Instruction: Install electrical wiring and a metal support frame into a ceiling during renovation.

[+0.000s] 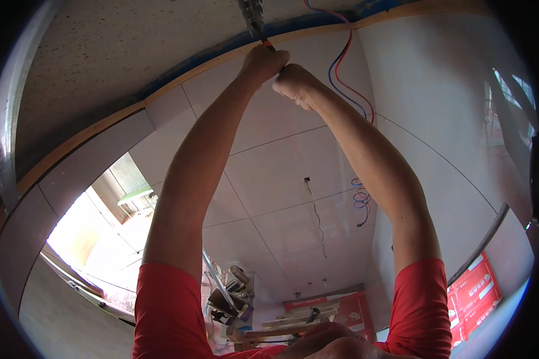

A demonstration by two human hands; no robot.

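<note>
Both my arms are stretched up toward the top of the head view. My left hand [263, 64] is closed round the black and orange handle of a long tool [251, 15] with a grey, mottled metal upper part. The top of the tool runs out of view, so I cannot tell its exact kind. Just below and to the right, my right hand [294, 84] is closed at the lower end of the same handle. Its fingers are partly hidden. The tool's upper part reaches past a wooden edge strip [221, 58] to the rough ceiling [120, 54].
Red and blue wires [341, 57] hang to the right of my hands. Pale wall panels [281, 173] stand behind, with another wire coil [360, 197]. A bright window opening [96, 233] is at left. Tools and wood pieces [236, 293] lie low down, near red boxes [476, 296].
</note>
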